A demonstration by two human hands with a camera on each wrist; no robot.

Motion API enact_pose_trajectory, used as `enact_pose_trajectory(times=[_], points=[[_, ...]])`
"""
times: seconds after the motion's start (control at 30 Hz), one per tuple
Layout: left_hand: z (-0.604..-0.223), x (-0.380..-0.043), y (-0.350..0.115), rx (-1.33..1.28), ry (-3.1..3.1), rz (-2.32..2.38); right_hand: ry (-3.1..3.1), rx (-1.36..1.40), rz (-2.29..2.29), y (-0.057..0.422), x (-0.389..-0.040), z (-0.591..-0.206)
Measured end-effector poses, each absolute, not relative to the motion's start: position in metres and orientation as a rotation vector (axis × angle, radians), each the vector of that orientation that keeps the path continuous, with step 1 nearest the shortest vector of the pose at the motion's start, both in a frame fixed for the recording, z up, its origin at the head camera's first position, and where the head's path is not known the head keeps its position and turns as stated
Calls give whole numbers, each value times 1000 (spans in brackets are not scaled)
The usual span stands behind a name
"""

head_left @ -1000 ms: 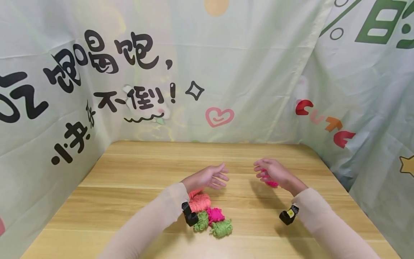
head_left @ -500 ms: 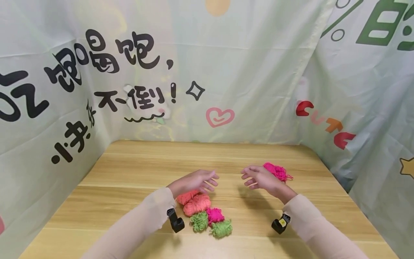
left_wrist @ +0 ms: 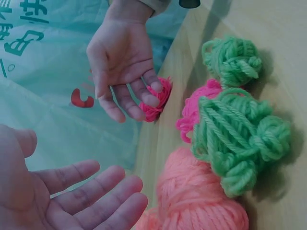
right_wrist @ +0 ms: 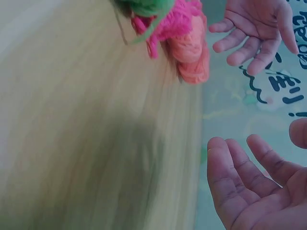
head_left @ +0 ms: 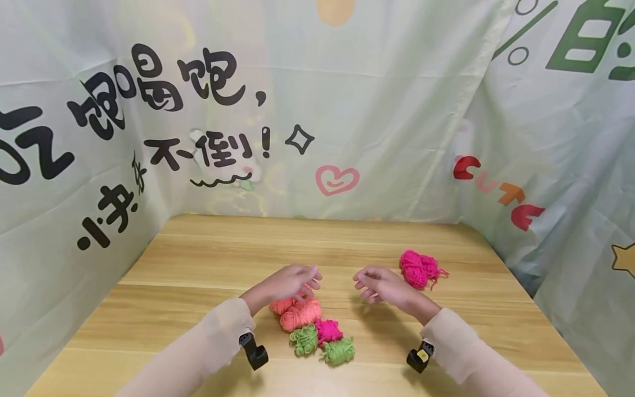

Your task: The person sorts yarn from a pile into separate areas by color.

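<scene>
My left hand (head_left: 286, 284) hovers over the far end of the coral yarn (head_left: 301, 314), palm facing inward and fingers loosely spread. Opposite it, my right hand (head_left: 384, 285) hangs above the table with relaxed fingers, left of a larger magenta yarn skein (head_left: 419, 269) that trails a loose end. Neither hand holds anything; both palms show bare in the wrist views. Against the coral yarn lie a green yarn bundle (head_left: 304, 339) and a small magenta yarn bundle (head_left: 329, 331). Another green yarn bundle (head_left: 339, 351) sits at the near right of this cluster.
The wooden table (head_left: 198, 248) has printed fabric (head_left: 387, 110) hanging behind it and along both sides. Black wrist cameras (head_left: 254, 352) hang below both sleeves, low over the tabletop.
Both hands have drawn back toward the person and shifted left, staying empty. The larger magenta skein, earlier mostly behind the right hand, is now in full sight. The yarn cluster has stayed put.
</scene>
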State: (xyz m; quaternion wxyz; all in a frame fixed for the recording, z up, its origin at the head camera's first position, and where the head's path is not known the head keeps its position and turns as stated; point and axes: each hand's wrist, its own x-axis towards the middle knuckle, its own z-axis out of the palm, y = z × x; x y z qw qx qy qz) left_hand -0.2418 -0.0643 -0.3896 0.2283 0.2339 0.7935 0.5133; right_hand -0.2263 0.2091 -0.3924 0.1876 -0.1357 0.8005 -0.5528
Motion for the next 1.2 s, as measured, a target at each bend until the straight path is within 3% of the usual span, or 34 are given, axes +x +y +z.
enact_pose_trajectory(times=[0.57,1.2], points=[[-399,-229,-77,891,2600,1023,2285,-462,-1440,187,-215,-409],[-401,-224,-81,913,2654,887,2236,-609,-1361,167,-207,-416]])
